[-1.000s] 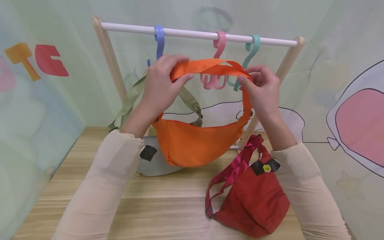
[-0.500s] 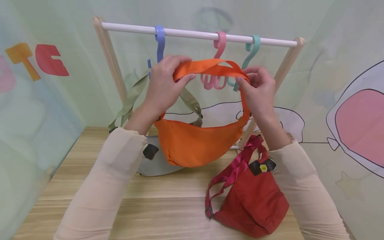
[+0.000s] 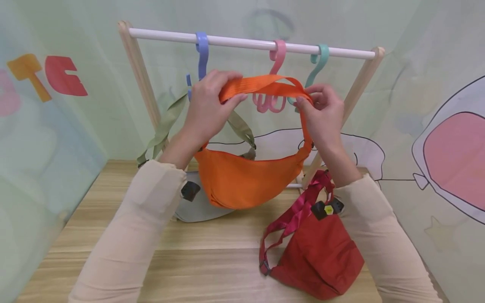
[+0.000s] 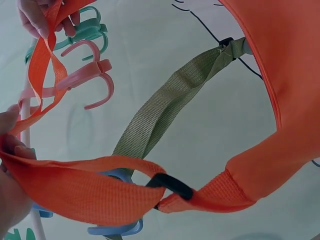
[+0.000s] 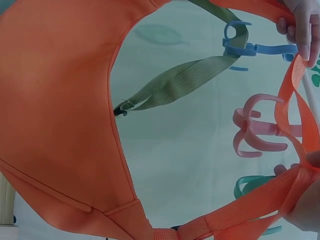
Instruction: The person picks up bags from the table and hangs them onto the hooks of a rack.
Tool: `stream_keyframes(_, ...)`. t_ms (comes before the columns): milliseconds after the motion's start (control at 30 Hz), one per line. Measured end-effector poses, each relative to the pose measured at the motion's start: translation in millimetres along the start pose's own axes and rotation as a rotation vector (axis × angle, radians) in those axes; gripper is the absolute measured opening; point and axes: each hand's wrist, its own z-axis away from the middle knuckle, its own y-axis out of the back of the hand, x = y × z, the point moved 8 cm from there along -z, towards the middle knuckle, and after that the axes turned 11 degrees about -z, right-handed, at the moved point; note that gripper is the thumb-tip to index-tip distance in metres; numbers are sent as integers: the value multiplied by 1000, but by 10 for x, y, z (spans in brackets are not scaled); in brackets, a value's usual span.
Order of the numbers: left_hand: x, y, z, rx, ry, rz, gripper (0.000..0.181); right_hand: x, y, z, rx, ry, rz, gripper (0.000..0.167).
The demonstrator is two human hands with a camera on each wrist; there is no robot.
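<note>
An orange sling bag (image 3: 250, 181) hangs in the air below its raised strap (image 3: 261, 85). My left hand (image 3: 210, 103) grips the left part of this strap, thumb below and fingers over it. At the right end of the strap, my right hand (image 3: 323, 113) pinches the webbing between thumb and fingers. Just behind the strap is a pink hook (image 3: 278, 59) on the white rail, its prongs showing under the webbing. A black buckle (image 4: 170, 186) joins strap and bag in the left wrist view. The right wrist view shows the pink hook (image 5: 257, 125) apart from the strap loop.
A white rail (image 3: 238, 41) on wooden posts also carries a blue hook (image 3: 202, 54) and a green hook (image 3: 319, 63). A grey bag (image 3: 201, 212) hangs by its green strap (image 3: 166, 122) from the blue hook. A red bag (image 3: 322, 252) lies on the wooden table (image 3: 204, 269).
My right hand has shifted a little left along with its end of the strap. My left hand moved slightly right, then stayed nearly still.
</note>
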Motion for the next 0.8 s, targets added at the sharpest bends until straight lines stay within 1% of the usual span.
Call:
stream_keyframes(233, 12, -24, -5, 7, -19, -8, 33, 23, 9, -40, 16, 14, 24, 25)
stream_keyframes(500, -2, -54, -19, -28, 12, 4, 33, 40, 22, -98, 40, 1, 25, 25)
stream_keyframes(800, -13, -101, -13, -55, 28, -22, 35, 29, 31, -117, 57, 21, 43, 25)
